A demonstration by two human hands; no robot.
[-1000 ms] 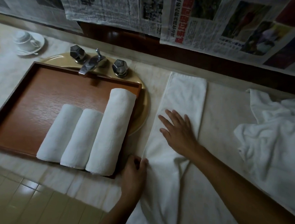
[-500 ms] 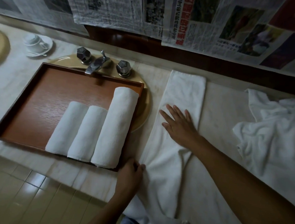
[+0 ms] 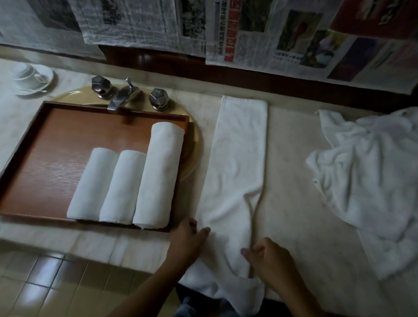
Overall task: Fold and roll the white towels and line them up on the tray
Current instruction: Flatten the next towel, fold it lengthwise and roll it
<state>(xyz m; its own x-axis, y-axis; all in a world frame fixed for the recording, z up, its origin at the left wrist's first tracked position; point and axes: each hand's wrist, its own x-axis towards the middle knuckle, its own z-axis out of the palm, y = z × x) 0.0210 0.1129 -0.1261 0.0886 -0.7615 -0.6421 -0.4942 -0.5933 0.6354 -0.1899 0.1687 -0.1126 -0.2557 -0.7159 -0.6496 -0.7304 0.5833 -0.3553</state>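
A long white towel, folded into a narrow strip, lies on the marble counter; its near end hangs over the front edge. My left hand pinches the strip's left edge near the counter front. At the strip's right edge, level with it, my right hand grips the cloth. A brown wooden tray sits to the left over the sink. Three rolled white towels lie side by side in its right half, the rightmost longest.
A heap of loose white towels covers the counter's right side. The faucet and two knobs stand behind the tray. A cup on a saucer sits far left. Newspaper sheets hang on the back wall. Tiled floor lies below.
My right hand has left the middle of the strip and come back to its near right edge, where it now grips the cloth. The left hand stays at the left edge.
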